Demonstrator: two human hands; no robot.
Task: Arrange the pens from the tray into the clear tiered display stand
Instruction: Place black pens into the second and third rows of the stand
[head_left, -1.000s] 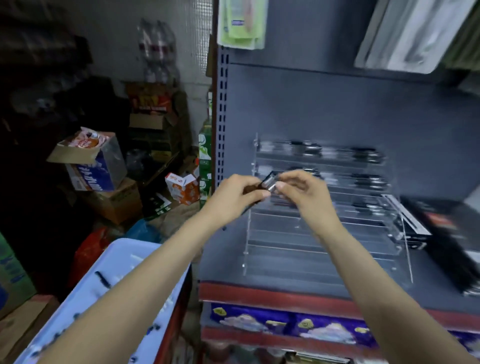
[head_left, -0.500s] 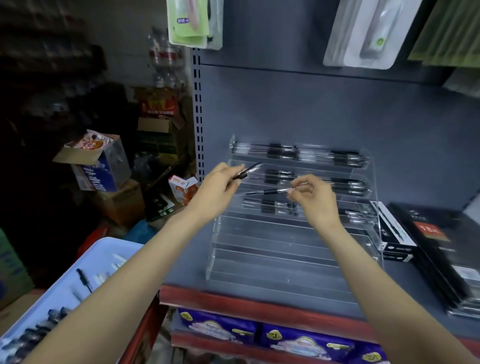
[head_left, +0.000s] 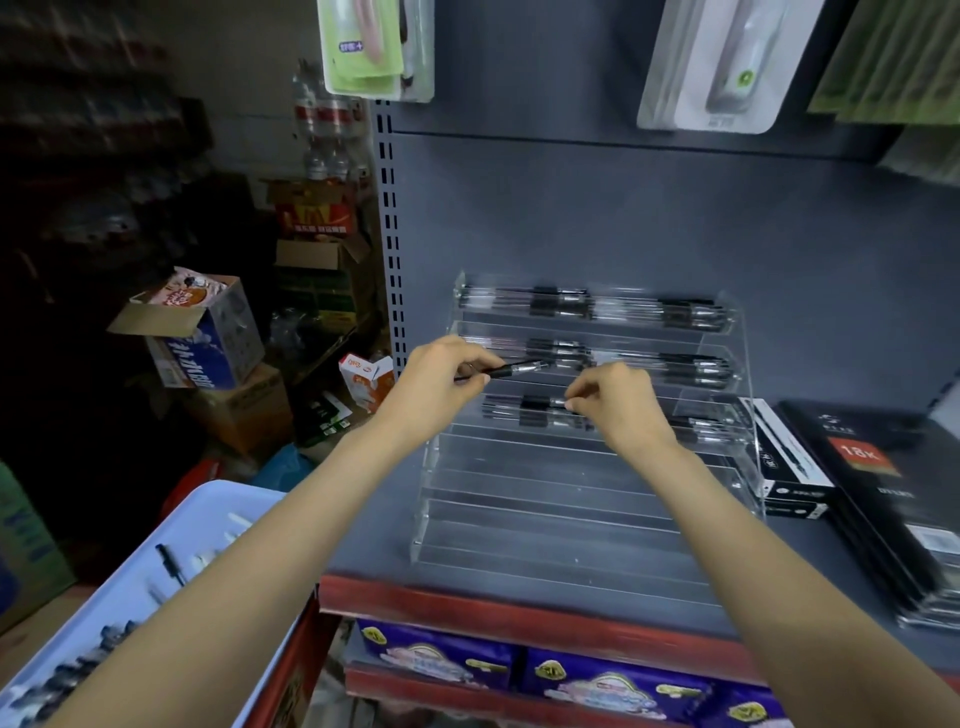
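Nearby, the pale blue plastic tray (head_left: 218, 519) held several black pens (head_left: 169, 564) yet. The left hand (head_left: 441, 384) pinched one black pen (head_left: 511, 370); the right hand (head_left: 615, 402) pinched another into the clear acrylic tiered stand's (head_left: 571, 519) third tier; lower tiers lay bare.

Red label (head_left: 860, 453) on black pack (head_left: 893, 499) — reads "18k".

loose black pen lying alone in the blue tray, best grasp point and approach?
Pinch the black pen across its barrel near the middle, coming from straight above. It lies flat on the blue tray floor, apart from the cluster at the near end, so both long sides look free. Its finer details are blurred.
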